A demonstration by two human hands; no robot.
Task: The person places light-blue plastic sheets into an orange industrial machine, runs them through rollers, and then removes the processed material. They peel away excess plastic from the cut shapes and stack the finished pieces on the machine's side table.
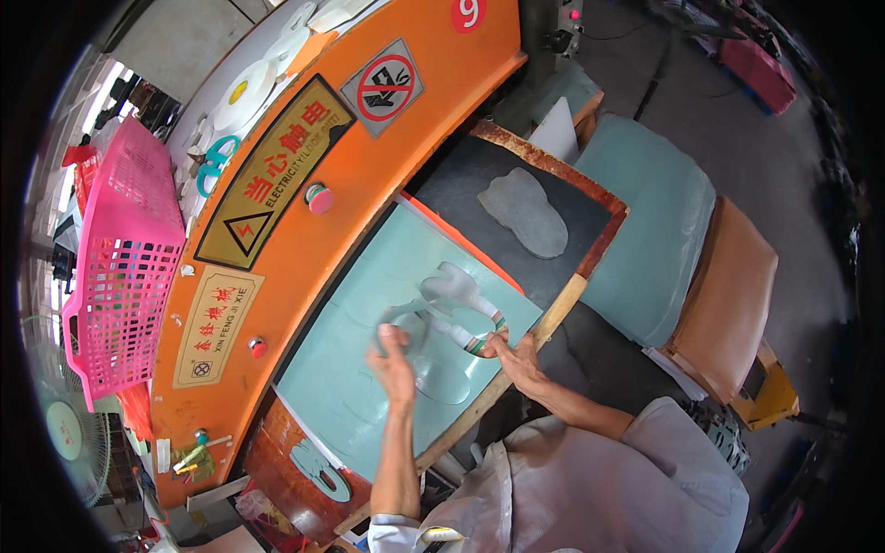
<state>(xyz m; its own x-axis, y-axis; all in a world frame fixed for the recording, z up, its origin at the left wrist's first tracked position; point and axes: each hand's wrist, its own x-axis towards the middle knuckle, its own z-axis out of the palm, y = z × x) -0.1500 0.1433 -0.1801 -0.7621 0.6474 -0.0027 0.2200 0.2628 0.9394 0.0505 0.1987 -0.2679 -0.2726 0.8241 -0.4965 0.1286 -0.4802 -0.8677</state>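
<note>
My right hand is closed on the near side of a cutting die, a curved metal outline wrapped with green and white tape. The die is over a pale green sheet on the machine bed. My left hand is raised over the sheet, its fingers bent and blurred. A smeared thin grey piece shows at its fingertips, its outline unclear. On the sheet between my hands lies a rounded sole-shaped outline. Farther back, a grey sole-shaped piece rests on a black board.
An orange press beam with red buttons crosses behind the sheet. A pink plastic basket stands at left, above a fan. Stacked green sheets and brown sheets are at right. A green cut-out scrap lies lower left.
</note>
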